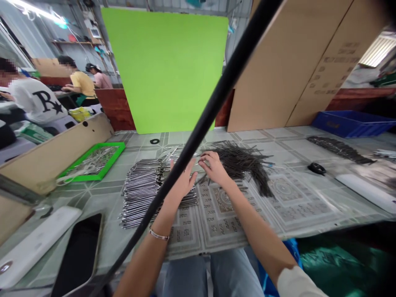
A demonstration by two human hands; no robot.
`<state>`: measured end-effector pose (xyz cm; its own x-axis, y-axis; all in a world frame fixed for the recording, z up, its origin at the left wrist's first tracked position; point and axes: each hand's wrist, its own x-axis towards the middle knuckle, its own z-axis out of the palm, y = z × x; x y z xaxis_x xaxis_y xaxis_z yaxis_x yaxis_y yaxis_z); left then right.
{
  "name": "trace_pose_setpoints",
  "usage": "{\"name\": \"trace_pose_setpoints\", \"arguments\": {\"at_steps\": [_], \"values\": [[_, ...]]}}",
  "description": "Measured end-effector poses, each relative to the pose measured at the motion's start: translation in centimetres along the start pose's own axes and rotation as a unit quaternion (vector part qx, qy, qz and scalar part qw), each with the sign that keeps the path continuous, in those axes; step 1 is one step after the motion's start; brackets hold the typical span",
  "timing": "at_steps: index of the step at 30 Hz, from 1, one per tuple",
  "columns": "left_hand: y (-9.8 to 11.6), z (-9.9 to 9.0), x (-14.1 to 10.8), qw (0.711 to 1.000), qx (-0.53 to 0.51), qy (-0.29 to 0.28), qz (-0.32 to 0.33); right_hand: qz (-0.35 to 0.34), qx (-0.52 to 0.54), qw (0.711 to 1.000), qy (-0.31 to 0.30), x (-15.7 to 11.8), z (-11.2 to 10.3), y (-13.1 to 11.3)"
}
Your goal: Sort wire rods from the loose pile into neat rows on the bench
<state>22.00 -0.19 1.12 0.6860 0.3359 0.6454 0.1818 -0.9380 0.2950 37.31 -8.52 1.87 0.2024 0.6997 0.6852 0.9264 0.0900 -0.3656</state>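
Well beyond the hands, a green backdrop [163,70] fills my feed, with a blue crate [352,123] far off to the right and a seated co-worker [37,99] off to the left. The table [297,206] under the hands carries a green tray [114,161] to their left and a phone [78,251] nearer in, left of the left hand. The work in hand is at the rods: a neat row of steel rods [142,194] lies under and left of the left hand [182,183], and a loose heap of dark rods [244,165] spreads just beyond the right hand [213,168]. The left hand is open, its fingers spread above the row. The right hand is narrowed, its fingers curled; I cannot tell whether it pinches a rod.
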Motion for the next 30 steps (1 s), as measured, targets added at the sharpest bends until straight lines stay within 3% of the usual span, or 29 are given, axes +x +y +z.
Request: {"name": "trace_pose_setpoints", "arguments": {"at_steps": [4, 8, 12, 16, 20, 25, 30], "values": [[-0.4, 0.0, -0.1, 0.993, 0.089, -0.063, -0.035, 0.005, 0.037, 0.999, -0.018, -0.1, 0.5, -0.3], [-1.0, -0.2, 0.1, 0.991, 0.094, -0.077, -0.061, 0.047, -0.001, 0.998, -0.039, -0.9, 0.5, 1.6], [-1.3, -0.2, 0.1, 0.989, 0.103, -0.079, -0.077, 0.101, -0.134, 0.976, -0.141, -2.1, 1.1, 3.2], [-1.4, 0.0, 0.0, 0.987, 0.115, -0.085, -0.071, 0.111, -0.168, 0.956, -0.212, -2.6, 2.0, 3.0], [-1.6, 0.0, 0.0, 0.985, 0.124, -0.088, -0.078, 0.098, -0.146, 0.972, -0.156, -2.1, 1.8, 2.7], [-1.8, -0.1, 0.0, 0.983, 0.141, -0.087, -0.079, 0.045, -0.013, 0.998, -0.035, -1.2, 0.7, 2.4], [-1.8, -0.3, 0.1, 0.982, 0.138, -0.094, -0.083, -0.027, 0.05, 0.997, -0.055, -0.8, 0.5, 1.4]]}}
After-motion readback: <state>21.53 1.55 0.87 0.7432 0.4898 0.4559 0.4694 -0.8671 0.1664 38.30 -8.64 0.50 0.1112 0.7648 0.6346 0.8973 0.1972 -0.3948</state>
